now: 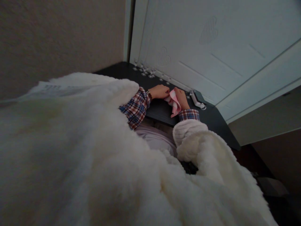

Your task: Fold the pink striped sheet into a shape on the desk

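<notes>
A pink-and-white cloth (176, 106) hangs from my right hand (182, 96), whose fingers are closed on it above the dark table. Just to the left, my left hand (159, 91) is bent inward with curled fingers at the cloth's upper left edge. What those fingers grip, if anything, is hidden. Along the back of the table stand several small clear stemmed glasses (150, 74), beyond both hands. One more clear glass (188, 94) is partly visible beside my right hand.
The dark table (160, 111) meets a white panel with raised hearts (208, 30) at its back. A brownish wall (61, 34) rises on the left. Right of my right hand lies a white-and-black object (197, 100) of unclear kind. My fluffy white sleeves (199, 141) cover much of the view.
</notes>
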Demonstrator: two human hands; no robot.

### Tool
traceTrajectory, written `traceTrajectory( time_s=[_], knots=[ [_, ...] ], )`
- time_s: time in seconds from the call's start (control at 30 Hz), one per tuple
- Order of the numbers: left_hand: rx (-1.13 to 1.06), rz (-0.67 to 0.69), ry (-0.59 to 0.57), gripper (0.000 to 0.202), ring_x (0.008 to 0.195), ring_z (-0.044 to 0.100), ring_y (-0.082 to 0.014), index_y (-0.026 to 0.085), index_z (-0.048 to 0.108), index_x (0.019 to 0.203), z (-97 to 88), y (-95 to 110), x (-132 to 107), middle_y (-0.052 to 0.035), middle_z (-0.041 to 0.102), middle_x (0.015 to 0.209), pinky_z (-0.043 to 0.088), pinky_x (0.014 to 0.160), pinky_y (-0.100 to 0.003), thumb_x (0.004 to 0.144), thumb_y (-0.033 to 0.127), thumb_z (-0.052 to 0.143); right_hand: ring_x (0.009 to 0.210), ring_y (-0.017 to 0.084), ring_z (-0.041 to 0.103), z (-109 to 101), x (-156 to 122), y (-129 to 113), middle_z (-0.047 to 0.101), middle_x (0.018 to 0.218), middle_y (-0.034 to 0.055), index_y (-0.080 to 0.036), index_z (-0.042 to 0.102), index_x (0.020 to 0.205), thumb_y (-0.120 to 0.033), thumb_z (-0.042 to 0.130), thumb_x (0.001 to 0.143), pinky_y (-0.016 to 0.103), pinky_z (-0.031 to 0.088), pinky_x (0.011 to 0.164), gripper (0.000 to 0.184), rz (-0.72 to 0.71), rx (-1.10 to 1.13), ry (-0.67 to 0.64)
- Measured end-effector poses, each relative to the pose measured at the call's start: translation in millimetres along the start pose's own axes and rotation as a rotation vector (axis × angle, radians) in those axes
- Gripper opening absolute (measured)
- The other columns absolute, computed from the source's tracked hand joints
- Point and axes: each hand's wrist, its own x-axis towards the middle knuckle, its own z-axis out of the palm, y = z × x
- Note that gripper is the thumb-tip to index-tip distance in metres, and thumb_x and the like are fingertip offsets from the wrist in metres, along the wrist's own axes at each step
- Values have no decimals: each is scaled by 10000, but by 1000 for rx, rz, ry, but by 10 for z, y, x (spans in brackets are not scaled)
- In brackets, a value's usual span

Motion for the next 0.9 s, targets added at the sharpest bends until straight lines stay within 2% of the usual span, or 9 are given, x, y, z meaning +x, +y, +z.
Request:
traceTrajectory(
  time_s=[0.1,0.33,0.43,0.67,0.9],
  knots=[
    [-3,11,2,375,992,654,-194,167,681,1138,-7,3,-5,-80,720,1052,465,832,-223,876,262,430,649,161,461,2,-12,-20,525,665,20,-215,464,648,-541,415,912,320,358,666,423,14,11,-3],
    [-13,10,9,368,998,653,-186,178,681,1134,15,-10,3,-69,720,1051,462,838,-217,873,262,434,655,149,446,-9,-29,-79,520,653,9,-205,468,646,-396,404,943,314,344,681,360,12,-30,-1],
    [-13,11,11,361,996,657,-186,179,684,1123,20,-14,8,-70,723,1049,461,829,-214,877,262,433,654,145,444,-11,-26,-83,521,653,4,-200,469,646,-394,404,945,313,336,675,362,29,-33,-5],
    [2,24,8,371,992,661,-204,162,682,1134,-1,-2,-9,-92,715,1079,467,804,-227,879,251,427,645,151,459,0,-6,-33,522,662,11,-207,460,653,-425,409,935,318,336,671,360,14,-12,4],
    [14,20,1,374,1017,661,-218,156,679,1138,-10,6,-12,-104,710,1101,476,826,-244,888,258,420,653,166,453,-4,-4,-20,522,666,23,-222,454,648,-611,390,892,332,363,684,464,-10,-10,-8]
  ],
)
